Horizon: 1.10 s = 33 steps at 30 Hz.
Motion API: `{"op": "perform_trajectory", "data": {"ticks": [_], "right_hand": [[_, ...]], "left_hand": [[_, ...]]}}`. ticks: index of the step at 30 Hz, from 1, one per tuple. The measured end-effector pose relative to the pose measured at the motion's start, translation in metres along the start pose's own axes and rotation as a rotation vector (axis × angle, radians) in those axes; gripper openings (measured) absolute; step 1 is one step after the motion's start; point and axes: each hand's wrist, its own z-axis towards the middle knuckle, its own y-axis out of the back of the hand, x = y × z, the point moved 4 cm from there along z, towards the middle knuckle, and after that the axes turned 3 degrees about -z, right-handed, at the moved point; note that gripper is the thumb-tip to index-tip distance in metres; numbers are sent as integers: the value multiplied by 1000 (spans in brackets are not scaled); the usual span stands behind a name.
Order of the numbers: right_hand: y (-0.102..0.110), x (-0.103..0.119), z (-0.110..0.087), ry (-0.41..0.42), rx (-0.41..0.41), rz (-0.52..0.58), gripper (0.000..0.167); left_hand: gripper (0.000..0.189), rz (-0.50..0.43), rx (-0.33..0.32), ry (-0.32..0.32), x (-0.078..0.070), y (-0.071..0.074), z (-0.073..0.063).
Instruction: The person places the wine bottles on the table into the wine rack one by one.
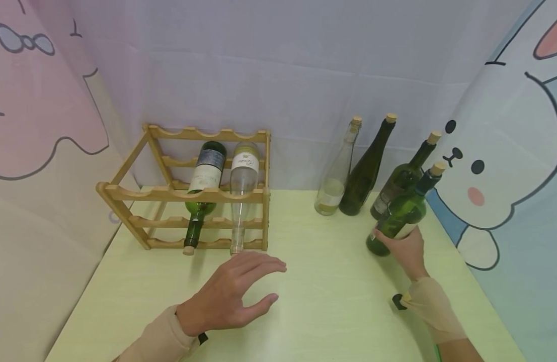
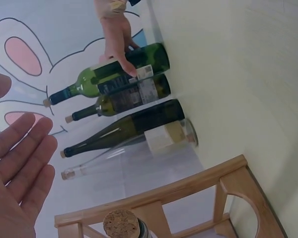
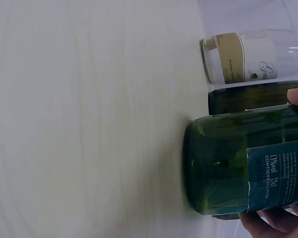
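My right hand (image 1: 405,251) grips the lower body of a green corked wine bottle (image 1: 407,206), thumb on one side and fingers on the other. The bottle stands roughly upright; whether its base touches the table, I cannot tell. In the right wrist view its dark back label (image 3: 275,176) shows. Just behind it stands a darker wine bottle (image 1: 398,183). My left hand (image 1: 233,291) is held in front of the wooden rack (image 1: 140,193), thumb and fingers apart, holding nothing. Nearest to it is the neck of a clear bottle (image 1: 244,178) lying in the rack.
Beside that clear bottle, a green wine bottle (image 1: 206,176) lies in the rack, its corked neck toward me. At the back stand a clear corked bottle (image 1: 334,186) and a slender dark one (image 1: 364,173). Printed curtains (image 1: 305,100) border the pale table (image 1: 314,281).
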Motion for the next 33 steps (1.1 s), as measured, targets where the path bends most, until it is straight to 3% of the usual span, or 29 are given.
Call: {"op": "perform_trajectory", "data": {"ticks": [9,24,33], "right_hand": [[-6,6,-14,139,40,-65,85],[-5,15,-23,437,7,-263,76],[-3,24,-32,525,36,-305,76]], "left_hand": [[40,4,2,17,4,-3,-4],[38,-2,30,96,10,-2,-5],[40,-15,33,131,13,1,-3]]}}
